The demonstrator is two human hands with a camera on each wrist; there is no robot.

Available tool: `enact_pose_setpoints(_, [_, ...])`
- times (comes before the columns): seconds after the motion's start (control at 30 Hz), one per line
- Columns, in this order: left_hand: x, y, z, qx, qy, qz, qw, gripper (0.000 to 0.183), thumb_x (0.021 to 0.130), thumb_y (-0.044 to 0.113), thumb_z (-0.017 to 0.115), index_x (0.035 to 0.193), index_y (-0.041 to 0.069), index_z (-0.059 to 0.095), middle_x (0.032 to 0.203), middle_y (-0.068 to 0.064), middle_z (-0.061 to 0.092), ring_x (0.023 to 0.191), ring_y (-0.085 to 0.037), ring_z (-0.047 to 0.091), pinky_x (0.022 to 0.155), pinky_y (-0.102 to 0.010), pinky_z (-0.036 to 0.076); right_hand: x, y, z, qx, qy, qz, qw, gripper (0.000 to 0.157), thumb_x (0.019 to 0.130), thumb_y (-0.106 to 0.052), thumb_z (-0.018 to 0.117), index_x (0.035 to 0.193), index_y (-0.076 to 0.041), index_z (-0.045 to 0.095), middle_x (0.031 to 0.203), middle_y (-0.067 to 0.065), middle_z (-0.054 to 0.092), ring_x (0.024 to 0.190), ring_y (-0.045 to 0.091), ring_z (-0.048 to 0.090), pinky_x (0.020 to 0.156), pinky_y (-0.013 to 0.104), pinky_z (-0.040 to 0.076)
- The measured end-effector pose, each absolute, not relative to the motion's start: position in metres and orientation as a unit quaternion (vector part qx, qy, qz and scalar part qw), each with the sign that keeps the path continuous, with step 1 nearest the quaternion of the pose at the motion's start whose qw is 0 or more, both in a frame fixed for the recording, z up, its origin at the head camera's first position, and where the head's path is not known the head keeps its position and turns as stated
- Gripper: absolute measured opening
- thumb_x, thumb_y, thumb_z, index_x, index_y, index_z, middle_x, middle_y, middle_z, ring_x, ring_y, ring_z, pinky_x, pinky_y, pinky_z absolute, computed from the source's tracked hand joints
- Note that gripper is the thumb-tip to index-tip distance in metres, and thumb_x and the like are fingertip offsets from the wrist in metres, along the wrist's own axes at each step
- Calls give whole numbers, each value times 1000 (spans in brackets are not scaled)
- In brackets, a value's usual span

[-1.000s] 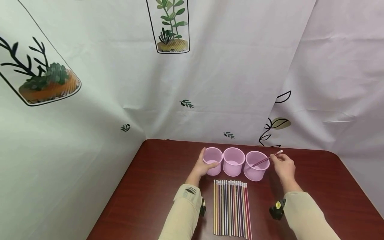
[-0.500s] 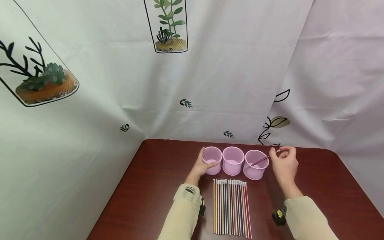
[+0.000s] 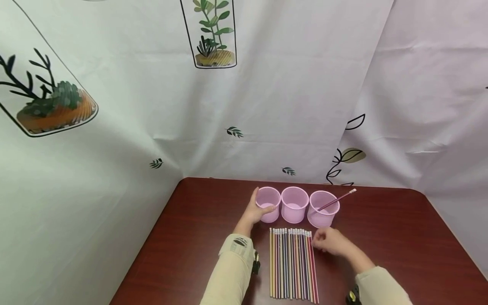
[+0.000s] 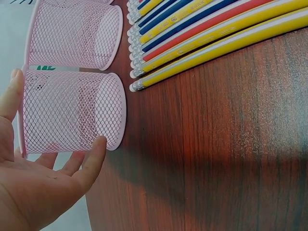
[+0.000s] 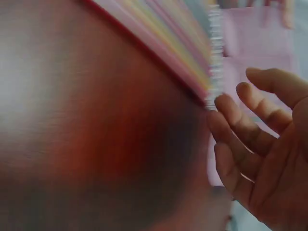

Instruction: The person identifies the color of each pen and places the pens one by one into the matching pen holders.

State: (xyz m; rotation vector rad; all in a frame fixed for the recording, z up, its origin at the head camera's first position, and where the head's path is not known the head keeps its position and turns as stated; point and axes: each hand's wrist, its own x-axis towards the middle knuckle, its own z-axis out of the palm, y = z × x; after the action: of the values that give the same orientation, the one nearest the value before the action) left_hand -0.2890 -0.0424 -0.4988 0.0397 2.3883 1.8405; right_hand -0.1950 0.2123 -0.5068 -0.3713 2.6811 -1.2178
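Three pink mesh cups stand side by side at the far side of the table. My left hand (image 3: 253, 212) holds the left cup (image 3: 270, 217), its fingers spread round the mesh wall. The middle cup (image 3: 293, 216) is beside it. One dark red pencil (image 3: 337, 200) leans in the right cup (image 3: 319, 219), its eraser end sticking out over the rim. In front of the cups lies a row of pencils (image 3: 292, 264), white eraser ends towards the cups. My right hand (image 3: 333, 241) is at the row's right eraser ends; in the right wrist view its fingers are loosely bent and hold nothing.
The dark red-brown wooden table (image 3: 392, 237) extends to both sides of the row. A white cloth (image 3: 297, 106) printed with plants hangs behind the table and along its left side.
My right hand has let go of the dark red pencil, which stays leaning in the right cup. It has moved down and left to the pencil row. My left hand keeps its place.
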Motion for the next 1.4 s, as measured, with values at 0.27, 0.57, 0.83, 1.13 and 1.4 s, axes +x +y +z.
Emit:
enact_pose_setpoints(0.27, [-289,-42,-499,11,792,608,62,99,71,12,79,148,14,17,142,-28,30,127,-44,32,103,-56,26,-188,207,-529,-14,945,-323,44,29,76,-30,73,62,-14,53,60,-4,50,57,13,45,53,29,37])
enact_pose_setpoints(0.57, [-290,-44,-499,13,793,606,64,100,70,12,80,148,14,17,141,-29,30,126,-46,32,102,-56,26,-190,202,-531,11,947,-320,42,28,77,-24,71,61,-11,52,58,-4,49,56,13,44,53,29,38])
enact_pose_setpoints(0.83, [-291,-44,-500,16,789,611,64,101,70,12,80,148,14,16,142,-29,30,126,-45,32,103,-56,26,-192,200,-529,29,950,-307,52,24,73,-23,70,62,-9,53,58,-2,49,55,15,46,52,31,39])
enact_pose_setpoints(1.13, [-292,-44,-503,13,789,611,65,101,70,13,80,148,16,17,142,-27,30,127,-44,33,103,-55,26,-191,196,-527,62,956,-277,70,26,74,-28,69,63,-9,57,60,0,54,57,17,50,53,36,42])
enact_pose_setpoints(1.4, [-292,-45,-503,18,789,611,60,100,70,13,80,148,15,18,142,-27,30,126,-44,33,103,-55,26,-193,197,-527,80,950,-294,69,27,75,-30,68,61,-10,57,58,-1,53,56,16,49,51,34,41])
